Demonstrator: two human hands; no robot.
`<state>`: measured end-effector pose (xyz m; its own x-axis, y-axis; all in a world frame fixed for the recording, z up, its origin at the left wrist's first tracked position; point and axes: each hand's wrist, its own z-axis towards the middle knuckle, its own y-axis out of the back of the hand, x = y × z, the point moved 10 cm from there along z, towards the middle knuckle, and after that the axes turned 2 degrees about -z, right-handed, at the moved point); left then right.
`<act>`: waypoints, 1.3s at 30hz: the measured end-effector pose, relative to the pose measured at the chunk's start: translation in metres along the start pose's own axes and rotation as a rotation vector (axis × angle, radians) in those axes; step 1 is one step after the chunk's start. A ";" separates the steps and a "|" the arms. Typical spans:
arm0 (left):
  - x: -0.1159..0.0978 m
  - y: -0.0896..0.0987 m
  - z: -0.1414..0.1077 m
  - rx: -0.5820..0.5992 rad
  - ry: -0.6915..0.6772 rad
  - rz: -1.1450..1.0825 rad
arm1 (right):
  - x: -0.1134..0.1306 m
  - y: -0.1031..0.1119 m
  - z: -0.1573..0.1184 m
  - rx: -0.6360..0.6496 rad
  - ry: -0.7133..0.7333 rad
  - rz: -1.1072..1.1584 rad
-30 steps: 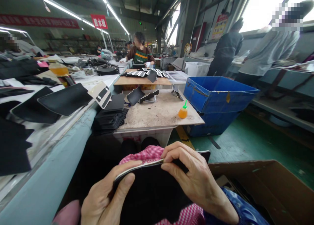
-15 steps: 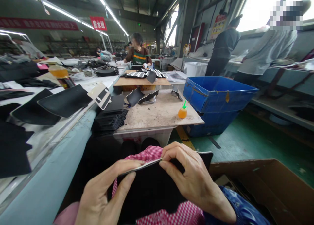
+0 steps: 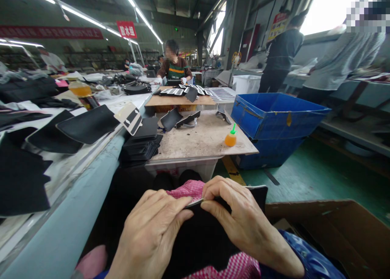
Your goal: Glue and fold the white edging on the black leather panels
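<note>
Single head-worn view, facing forward and down. Left grip (image 3: 149,228) and right grip (image 3: 239,210) close, low; table (image 3: 195,141) farther, beyond both.

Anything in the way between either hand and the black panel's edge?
Nothing visible. The left hand and right hand both pinch the black panel directly at its pale edge; the checked cloth shows beyond it, not between.

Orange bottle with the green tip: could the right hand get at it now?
Probably not at once: the right hand is pinching the black piece. Otherwise nothing seems to block its way to the bottle.
</note>
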<state>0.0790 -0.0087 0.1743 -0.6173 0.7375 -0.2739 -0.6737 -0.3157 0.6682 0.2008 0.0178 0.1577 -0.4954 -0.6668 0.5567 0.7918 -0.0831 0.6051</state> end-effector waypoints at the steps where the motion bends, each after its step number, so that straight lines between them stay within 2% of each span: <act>1: 0.002 0.000 0.001 0.001 0.016 -0.024 | -0.001 -0.001 0.001 0.014 -0.011 0.005; 8: 0.007 0.002 0.003 -0.004 0.075 -0.098 | -0.006 -0.006 0.003 0.058 -0.063 0.033; 11: 0.002 -0.002 0.002 0.022 -0.002 0.041 | -0.010 -0.016 0.002 0.080 -0.063 -0.011; 14: -0.005 -0.016 -0.001 0.096 -0.109 0.249 | -0.014 -0.025 0.002 0.098 -0.061 -0.085; 16: -0.006 -0.020 -0.004 0.084 -0.113 0.281 | -0.013 -0.026 0.002 0.111 -0.044 -0.045; 19: -0.002 -0.016 -0.005 0.048 -0.057 0.145 | -0.005 -0.011 0.002 0.116 0.009 0.204; 21: -0.002 -0.013 -0.004 0.082 -0.048 0.051 | -0.003 0.015 0.002 0.021 0.035 0.345; 22: -0.002 -0.010 -0.003 0.092 -0.050 0.030 | -0.002 0.027 0.002 -0.032 0.042 0.336; 24: -0.002 -0.003 -0.002 0.094 -0.051 0.020 | 0.002 0.042 0.001 -0.077 0.082 0.165; 26: -0.002 0.004 -0.002 0.081 -0.061 0.030 | 0.010 0.037 0.002 -0.024 0.146 -0.081; 28: -0.004 0.007 -0.003 0.065 -0.085 0.051 | 0.014 0.028 0.002 0.022 0.186 -0.204; 30: -0.004 0.007 -0.004 0.078 -0.102 0.061 | 0.014 0.022 0.002 0.026 0.177 -0.221; 34: -0.001 -0.002 -0.004 0.175 -0.088 0.060 | 0.014 0.018 0.002 0.035 0.152 -0.174; 39: -0.004 0.003 0.001 0.158 -0.089 0.021 | 0.017 0.017 0.004 0.038 0.168 -0.134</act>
<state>0.0799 -0.0120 0.1782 -0.5874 0.7840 -0.2007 -0.5843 -0.2392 0.7755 0.2040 0.0075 0.1794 -0.5263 -0.7662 0.3687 0.7070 -0.1534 0.6904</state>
